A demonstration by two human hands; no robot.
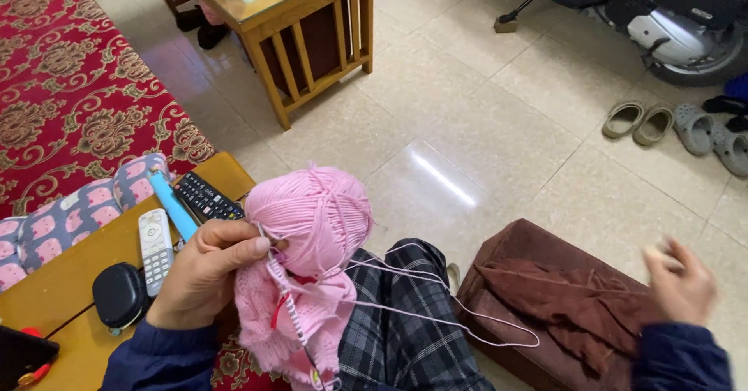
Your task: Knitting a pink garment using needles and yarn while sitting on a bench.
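Fingers (pixel 234 243) of left hand (pixel 204 274) pinching needles (pixel 284 297) and pink knitting (pixel 292 321); right hand (pixel 682 282) blurred, grip unclear. Risk: loose yarn (pixel 436 313) tangling, stitches slipping off.

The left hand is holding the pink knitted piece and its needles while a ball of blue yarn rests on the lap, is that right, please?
Not quite: the head view shows the ball of yarn is pink, not blue. The left hand does hold the pink knitted piece and its needles.
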